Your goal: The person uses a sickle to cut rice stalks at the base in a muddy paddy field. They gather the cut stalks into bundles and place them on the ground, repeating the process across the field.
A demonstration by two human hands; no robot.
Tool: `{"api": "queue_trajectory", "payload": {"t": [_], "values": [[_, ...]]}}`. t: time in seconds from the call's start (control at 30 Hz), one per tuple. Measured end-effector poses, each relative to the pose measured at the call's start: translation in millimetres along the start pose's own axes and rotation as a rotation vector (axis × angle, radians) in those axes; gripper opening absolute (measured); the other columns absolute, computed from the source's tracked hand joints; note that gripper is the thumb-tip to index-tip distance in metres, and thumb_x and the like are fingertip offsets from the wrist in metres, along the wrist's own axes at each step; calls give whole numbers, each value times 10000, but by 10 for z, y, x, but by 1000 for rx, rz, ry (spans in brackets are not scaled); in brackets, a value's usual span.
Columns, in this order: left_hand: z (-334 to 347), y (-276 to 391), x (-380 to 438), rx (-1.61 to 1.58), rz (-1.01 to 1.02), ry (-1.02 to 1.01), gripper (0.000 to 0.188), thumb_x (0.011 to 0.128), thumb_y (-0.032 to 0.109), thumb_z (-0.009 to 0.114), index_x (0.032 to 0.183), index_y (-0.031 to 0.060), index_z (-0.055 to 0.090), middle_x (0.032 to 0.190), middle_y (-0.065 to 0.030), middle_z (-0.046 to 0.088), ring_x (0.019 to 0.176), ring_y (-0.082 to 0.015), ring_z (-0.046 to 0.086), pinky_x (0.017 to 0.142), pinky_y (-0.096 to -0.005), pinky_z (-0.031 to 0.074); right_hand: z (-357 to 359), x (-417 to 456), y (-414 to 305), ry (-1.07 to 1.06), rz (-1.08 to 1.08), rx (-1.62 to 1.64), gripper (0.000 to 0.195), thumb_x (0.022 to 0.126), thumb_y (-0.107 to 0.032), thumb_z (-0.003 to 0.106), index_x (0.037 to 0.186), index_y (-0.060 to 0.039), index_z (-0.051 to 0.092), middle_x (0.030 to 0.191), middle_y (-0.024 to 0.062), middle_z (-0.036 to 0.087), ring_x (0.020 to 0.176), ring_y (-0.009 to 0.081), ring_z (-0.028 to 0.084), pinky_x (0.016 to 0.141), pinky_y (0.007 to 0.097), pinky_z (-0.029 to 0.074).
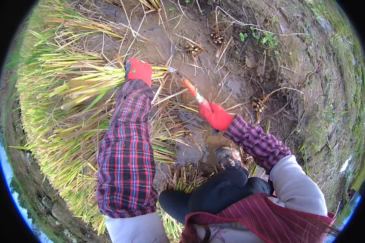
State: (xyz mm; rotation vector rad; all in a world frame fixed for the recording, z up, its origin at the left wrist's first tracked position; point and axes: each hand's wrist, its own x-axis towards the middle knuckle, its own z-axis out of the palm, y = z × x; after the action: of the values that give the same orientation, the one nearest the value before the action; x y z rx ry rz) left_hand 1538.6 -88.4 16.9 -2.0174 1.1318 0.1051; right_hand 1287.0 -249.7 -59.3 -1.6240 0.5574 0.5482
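In a red glove, my left hand (140,71) is closed around a bundle of rice stalks (91,77). The green and yellow stalks stretch to the left of the hand, and their lower ends stick out on its right. My right hand (216,115), also red-gloved, grips the orange and white handle of a sickle (194,91). The visible metal of the sickle lies at the stalks' lower ends, just right of my left hand. Whether the edge touches them I cannot tell, and much of the blade is hidden.
Standing rice (57,145) fills the left side. Cut stubble clumps (193,48) poke out of the wet mud (182,65) ahead. A muddy earth bank (292,70) with grass runs along the right. My muddy boot (228,156) stands below my right hand.
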Motion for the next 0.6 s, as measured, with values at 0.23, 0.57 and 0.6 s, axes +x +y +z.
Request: {"api": "queue_trajectory", "payload": {"t": [0.23,0.57,0.6], "values": [[71,286,-342,-211,-306,-152,163,798,163,487,885,73,591,750,-74,632,755,-235,602,721,-383,423,-202,-407,-8,25,-38,-95,404,817,-376,552,893,18,509,828,242,574,819,380,577,686,427,444],[176,-17,-1188,-497,-392,-173,205,698,177,575,861,56,543,803,-156,619,689,-280,615,609,-405,475,-625,-1262,154,-92,23,158,286,854,-261,516,947,9,504,716,33,494,676,117,468,601,319,405],[229,103,-1386,-564,-419,-153,265,675,163,599,904,51,522,807,-138,616,693,-296,607,609,-411,475,-692,-1379,291,-15,123,219,281,855,-256,517,944,10,504,702,37,495,656,119,466,586,316,404]]}}
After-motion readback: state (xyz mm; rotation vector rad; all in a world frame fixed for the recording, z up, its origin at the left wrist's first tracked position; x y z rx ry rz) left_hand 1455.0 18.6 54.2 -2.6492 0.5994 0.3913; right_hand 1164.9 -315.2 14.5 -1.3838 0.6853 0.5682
